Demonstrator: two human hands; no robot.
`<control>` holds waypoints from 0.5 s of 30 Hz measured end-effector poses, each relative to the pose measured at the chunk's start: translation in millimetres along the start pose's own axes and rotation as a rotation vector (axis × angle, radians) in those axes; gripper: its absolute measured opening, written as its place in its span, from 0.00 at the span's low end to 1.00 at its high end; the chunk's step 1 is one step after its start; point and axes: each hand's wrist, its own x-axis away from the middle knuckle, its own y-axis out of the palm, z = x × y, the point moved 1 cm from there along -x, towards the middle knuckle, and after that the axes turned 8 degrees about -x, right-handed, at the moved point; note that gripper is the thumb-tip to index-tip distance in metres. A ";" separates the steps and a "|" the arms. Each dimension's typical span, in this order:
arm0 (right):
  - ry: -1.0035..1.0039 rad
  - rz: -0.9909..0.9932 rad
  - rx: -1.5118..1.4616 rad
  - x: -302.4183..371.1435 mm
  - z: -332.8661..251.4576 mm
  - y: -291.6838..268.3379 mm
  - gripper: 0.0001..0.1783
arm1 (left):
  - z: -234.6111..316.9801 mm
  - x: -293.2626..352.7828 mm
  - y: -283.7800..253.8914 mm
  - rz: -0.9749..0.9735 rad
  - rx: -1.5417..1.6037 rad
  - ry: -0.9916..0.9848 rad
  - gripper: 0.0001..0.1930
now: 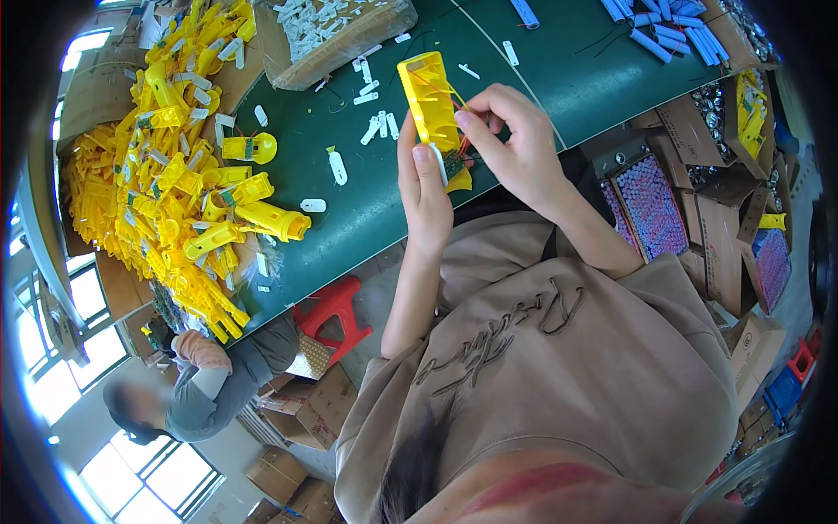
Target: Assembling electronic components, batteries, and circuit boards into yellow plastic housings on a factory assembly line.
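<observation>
L hand (426, 199): fingers wrapped on yel. housing (428, 98); white pc. (439, 162) at thumb. R hand (524, 150): thumb/index pinched tog., wires (457, 98) btwn tips.

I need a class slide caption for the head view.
Over a green table, left hand holding a yellow plastic housing, right hand pinching thin coloured wires.

A head-worn fisheye looks down on the nearby hands (521, 147).
</observation>
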 end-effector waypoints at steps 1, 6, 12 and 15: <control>-0.001 -0.002 -0.001 0.0 -0.8 3.9 0.06 | -3.9 -1.6 0.2 0.047 -0.021 0.019 0.25; -0.100 0.021 0.118 -1.2 6.0 21.9 0.06 | -17.3 -12.8 4.5 0.168 0.007 -0.005 0.24; -0.269 0.043 0.242 -5.8 22.2 33.9 0.05 | -16.8 -26.5 2.2 0.241 0.256 -0.136 0.22; -0.309 0.067 0.302 -8.1 22.3 35.2 0.05 | -14.5 -33.0 4.6 0.254 0.276 -0.128 0.21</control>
